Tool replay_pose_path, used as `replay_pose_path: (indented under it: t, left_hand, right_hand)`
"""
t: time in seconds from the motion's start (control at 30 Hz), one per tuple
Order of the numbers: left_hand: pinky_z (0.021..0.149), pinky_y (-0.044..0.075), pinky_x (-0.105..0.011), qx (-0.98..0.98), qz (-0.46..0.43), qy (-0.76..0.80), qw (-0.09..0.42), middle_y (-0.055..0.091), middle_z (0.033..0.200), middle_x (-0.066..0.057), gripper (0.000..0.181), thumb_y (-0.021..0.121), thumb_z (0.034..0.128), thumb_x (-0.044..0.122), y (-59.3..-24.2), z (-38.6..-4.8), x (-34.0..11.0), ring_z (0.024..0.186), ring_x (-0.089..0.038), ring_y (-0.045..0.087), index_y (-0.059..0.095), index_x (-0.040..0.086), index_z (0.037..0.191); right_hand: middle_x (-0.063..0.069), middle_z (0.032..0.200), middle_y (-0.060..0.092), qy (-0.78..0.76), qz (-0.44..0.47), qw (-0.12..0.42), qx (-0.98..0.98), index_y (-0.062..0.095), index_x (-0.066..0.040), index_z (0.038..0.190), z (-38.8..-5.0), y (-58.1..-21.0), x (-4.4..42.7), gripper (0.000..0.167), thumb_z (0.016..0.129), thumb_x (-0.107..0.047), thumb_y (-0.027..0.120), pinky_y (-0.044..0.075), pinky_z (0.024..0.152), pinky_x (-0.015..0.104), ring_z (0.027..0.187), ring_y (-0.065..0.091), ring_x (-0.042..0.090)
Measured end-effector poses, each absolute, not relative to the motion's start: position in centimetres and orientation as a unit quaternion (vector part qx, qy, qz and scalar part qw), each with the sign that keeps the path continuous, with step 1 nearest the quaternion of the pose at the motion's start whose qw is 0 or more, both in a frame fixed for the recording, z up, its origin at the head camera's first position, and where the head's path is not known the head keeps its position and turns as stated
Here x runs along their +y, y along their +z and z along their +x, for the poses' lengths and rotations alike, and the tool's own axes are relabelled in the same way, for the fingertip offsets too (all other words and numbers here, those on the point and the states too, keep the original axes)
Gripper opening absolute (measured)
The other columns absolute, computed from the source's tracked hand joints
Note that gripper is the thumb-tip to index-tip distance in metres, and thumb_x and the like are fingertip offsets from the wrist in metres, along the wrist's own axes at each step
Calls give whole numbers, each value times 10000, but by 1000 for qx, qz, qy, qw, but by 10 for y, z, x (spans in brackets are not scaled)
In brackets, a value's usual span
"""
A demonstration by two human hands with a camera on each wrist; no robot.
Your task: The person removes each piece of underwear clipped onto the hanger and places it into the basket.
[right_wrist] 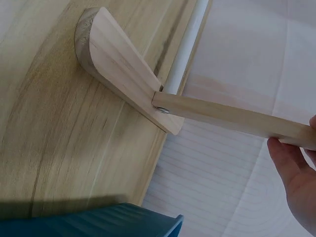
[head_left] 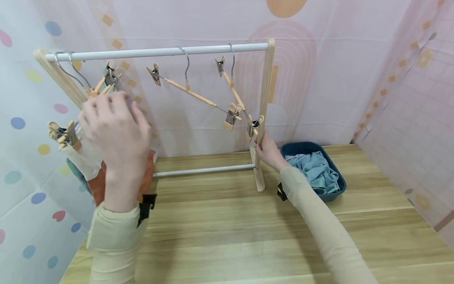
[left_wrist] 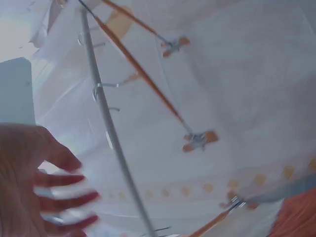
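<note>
A small clothes rack has a white top rail (head_left: pixel 156 53) and wooden side posts. My right hand (head_left: pixel 270 152) grips its right post (right_wrist: pixel 232 114), thumb and fingers about the wood. Blurred, my left hand (head_left: pixel 115 130) is raised before the hangers at the rack's left end. Its fingers (left_wrist: pixel 66 202) are spread with nothing between them in the left wrist view. Behind it hang white and rust-orange cloths (head_left: pixel 95 183), partly hidden, by wooden clips (head_left: pixel 64 135). Two bare clip hangers, one mid-rail (head_left: pixel 191 92) and one near the right post (head_left: pixel 234 92), hang askew.
A dark blue basin (head_left: pixel 340 185) holding crumpled blue-green cloth (head_left: pixel 315 167) stands right of the rack, beside my right forearm. The rack's lower white bar (head_left: pixel 205 170) runs just above the wooden table (head_left: pixel 220 236). A patterned curtain (head_left: pixel 319 79) hangs close behind.
</note>
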State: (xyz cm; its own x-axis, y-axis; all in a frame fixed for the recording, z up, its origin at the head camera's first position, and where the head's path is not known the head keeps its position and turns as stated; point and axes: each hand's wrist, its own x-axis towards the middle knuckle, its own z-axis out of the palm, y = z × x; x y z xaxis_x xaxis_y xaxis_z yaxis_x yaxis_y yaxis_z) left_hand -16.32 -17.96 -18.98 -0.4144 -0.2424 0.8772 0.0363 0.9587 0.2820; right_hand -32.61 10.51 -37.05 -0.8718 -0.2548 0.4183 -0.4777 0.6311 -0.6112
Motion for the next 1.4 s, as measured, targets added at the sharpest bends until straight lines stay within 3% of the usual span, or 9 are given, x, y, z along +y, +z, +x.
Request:
replay_pose_path:
  t: [0.13, 0.23, 0.33, 0.43, 0.53, 0.9, 1.07, 1.3, 1.4]
  left_hand:
    - [945, 316, -579, -872, 171, -80, 452, 543, 1114, -322, 396, 298, 976, 190, -163, -164, -195, 1034, -513, 437, 534, -106, 1094]
    - [962, 277, -598, -916, 225, -34, 331, 495, 1112, -353, 367, 275, 943, 137, -146, -169, -209, 1042, -530, 403, 473, -136, 1088]
    - [1020, 234, -616, -948, 252, 14, 193, 450, 1161, -387, 419, 307, 911, 120, -135, -175, -222, 1087, -546, 385, 396, -173, 1196]
    - [1083, 178, -640, -958, 262, 38, 113, 399, 1247, -417, 515, 348, 901, 127, -134, -180, -233, 1140, -571, 374, 321, -195, 1302]
    - [1100, 149, -657, -958, 270, 42, 91, 377, 1278, -429, 525, 386, 888, 121, -135, -182, -239, 1137, -568, 381, 334, -206, 1295]
    - [1100, 163, -675, -955, 282, 71, 62, 489, 1126, -389, 382, 383, 883, 51, -126, -186, -248, 947, -495, 499, 445, -183, 1178]
    - [1110, 156, -666, -956, 276, 88, 50, 507, 1096, -386, 414, 423, 861, 64, -123, -188, -250, 978, -493, 513, 442, -194, 1185]
    - [1084, 123, -700, -964, 238, 96, 72, 535, 671, -229, 172, 430, 785, 19, -120, -185, -256, 628, -396, 554, 510, -105, 872]
    - [1084, 113, -697, -964, 236, 96, 82, 538, 618, -221, 149, 408, 789, 2, -118, -185, -257, 583, -388, 552, 510, -86, 852]
  right_hand:
    - [234, 1058, 610, 382, 194, 127, -895, 351, 58, 1202, -326, -370, 102, 295, 937, -24, 450, 551, 788, 438, 953, 652, 353]
    - [229, 1074, 613, 387, 182, 115, -897, 353, 47, 1211, -324, -369, 103, 291, 949, -44, 442, 551, 772, 431, 951, 654, 343]
    - [220, 1081, 618, 383, 178, 118, -899, 349, 44, 1219, -323, -369, 105, 298, 953, -54, 440, 549, 754, 423, 931, 656, 330]
    - [219, 1078, 619, 379, 185, 126, -898, 343, 52, 1226, -323, -370, 104, 313, 947, -48, 444, 546, 757, 425, 923, 653, 327]
    - [220, 1074, 615, 378, 188, 129, -897, 344, 52, 1221, -323, -370, 104, 311, 943, -41, 446, 544, 767, 429, 929, 649, 328]
    - [198, 1079, 600, 381, 184, 106, -900, 337, 17, 1226, -323, -369, 102, 299, 958, -55, 448, 544, 741, 402, 931, 647, 309]
    - [192, 1072, 603, 371, 186, 109, -903, 337, 14, 1230, -323, -369, 102, 305, 959, -61, 456, 538, 715, 390, 903, 647, 302]
    - [202, 1070, 608, 375, 184, 113, -901, 345, 16, 1227, -324, -370, 102, 303, 957, -62, 457, 549, 729, 407, 922, 656, 318]
    - [202, 1069, 604, 376, 182, 111, -902, 345, 14, 1223, -324, -371, 102, 297, 959, -65, 455, 548, 730, 408, 922, 655, 318]
